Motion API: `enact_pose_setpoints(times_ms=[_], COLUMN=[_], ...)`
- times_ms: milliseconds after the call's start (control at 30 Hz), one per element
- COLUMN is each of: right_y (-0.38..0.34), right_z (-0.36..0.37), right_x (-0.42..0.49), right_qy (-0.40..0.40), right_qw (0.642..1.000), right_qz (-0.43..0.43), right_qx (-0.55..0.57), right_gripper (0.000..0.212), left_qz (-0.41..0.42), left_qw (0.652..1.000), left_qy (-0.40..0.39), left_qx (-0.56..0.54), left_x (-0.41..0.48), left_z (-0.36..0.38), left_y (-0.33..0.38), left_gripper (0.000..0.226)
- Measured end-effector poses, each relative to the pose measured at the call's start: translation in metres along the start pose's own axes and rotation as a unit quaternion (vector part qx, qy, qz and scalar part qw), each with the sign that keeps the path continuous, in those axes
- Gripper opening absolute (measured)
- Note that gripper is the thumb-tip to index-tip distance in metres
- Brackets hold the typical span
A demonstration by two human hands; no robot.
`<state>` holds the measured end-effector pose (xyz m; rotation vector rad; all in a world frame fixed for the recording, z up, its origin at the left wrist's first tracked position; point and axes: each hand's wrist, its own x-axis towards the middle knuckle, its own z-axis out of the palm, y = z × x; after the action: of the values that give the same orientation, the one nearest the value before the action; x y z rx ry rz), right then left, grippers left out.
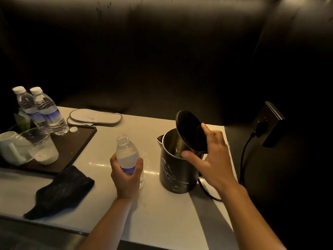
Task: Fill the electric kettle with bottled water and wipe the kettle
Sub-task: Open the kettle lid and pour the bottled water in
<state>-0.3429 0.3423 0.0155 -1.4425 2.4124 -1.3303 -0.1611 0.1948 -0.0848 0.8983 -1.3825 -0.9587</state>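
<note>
A dark electric kettle [175, 175] stands on the white counter [162, 213], right of centre, its round black lid [189, 130] tilted up and back. My right hand [209, 156] rests at the kettle's top by the handle, fingers on the raised lid. My left hand [126, 175] grips an uncapped, upright water bottle [127, 152] just left of the kettle, its base on or just above the counter. The bottle's white cap [73, 129] lies on the tray. A dark cloth [61, 193] lies crumpled at the front left.
A dark tray [79, 141] at left holds two capped water bottles [48, 112], a clear plastic cup [42, 147] and a white mug [10, 147]. Flat slippers [95, 117] lie behind. The kettle's cord [243, 159] runs to a wall socket [264, 123] at right.
</note>
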Motion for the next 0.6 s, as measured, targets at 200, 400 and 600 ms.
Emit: enact_pose_setpoints(times_ms=[200, 400, 600], right_y=[0.0, 0.002, 0.002], right_z=[0.004, 0.005, 0.008], right_x=[0.003, 0.002, 0.005], right_qy=[0.062, 0.076, 0.094], right_qw=[0.984, 0.96, 0.959], right_qz=[0.072, 0.09, 0.093], right_qx=[0.151, 0.254, 0.251], right_gripper=[0.078, 0.073, 0.068], left_qz=[0.011, 0.011, 0.031], left_qw=[0.997, 0.967, 0.859], left_qy=[-0.078, -0.253, -0.501], left_qx=[-0.009, -0.003, 0.098], left_x=[0.016, 0.053, 0.101], left_z=[-0.009, -0.023, -0.025], left_y=[0.019, 0.065, 0.102], left_gripper=[0.063, 0.071, 0.08])
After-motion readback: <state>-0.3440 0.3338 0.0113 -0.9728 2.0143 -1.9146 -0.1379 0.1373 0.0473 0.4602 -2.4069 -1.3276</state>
